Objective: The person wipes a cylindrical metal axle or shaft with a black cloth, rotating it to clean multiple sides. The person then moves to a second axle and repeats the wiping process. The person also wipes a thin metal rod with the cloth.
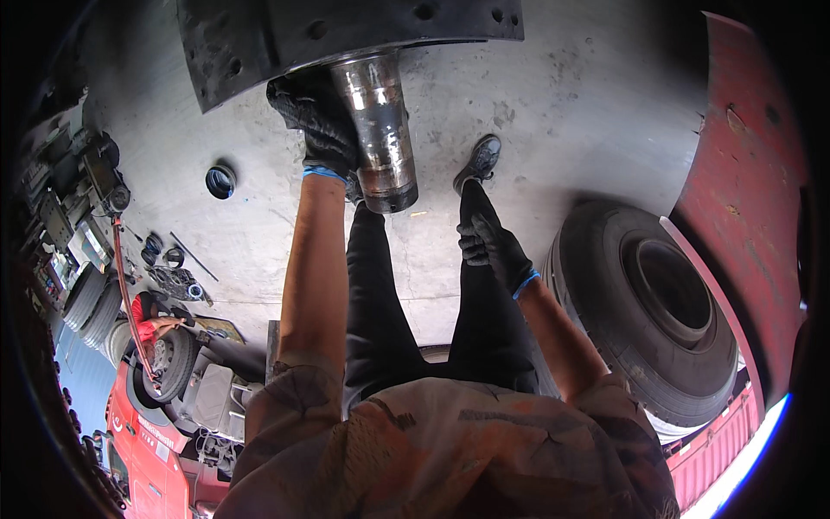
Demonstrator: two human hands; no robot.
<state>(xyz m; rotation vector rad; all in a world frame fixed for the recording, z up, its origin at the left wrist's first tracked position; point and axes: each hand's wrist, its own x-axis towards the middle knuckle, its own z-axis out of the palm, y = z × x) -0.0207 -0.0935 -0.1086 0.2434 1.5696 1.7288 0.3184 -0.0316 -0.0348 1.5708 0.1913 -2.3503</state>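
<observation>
Gloved left hand (322,130) curled against steel axle shaft (380,130), right hand (491,246) loosely curled, empty; best steady shaft with both.

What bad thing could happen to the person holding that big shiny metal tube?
The left hand grips beside the greasy-looking axle spindle; the dirty glove might slip. The right hand hangs free, so nothing else steadies the body. Loose parts lie on the floor, so a step back could trip.
</observation>
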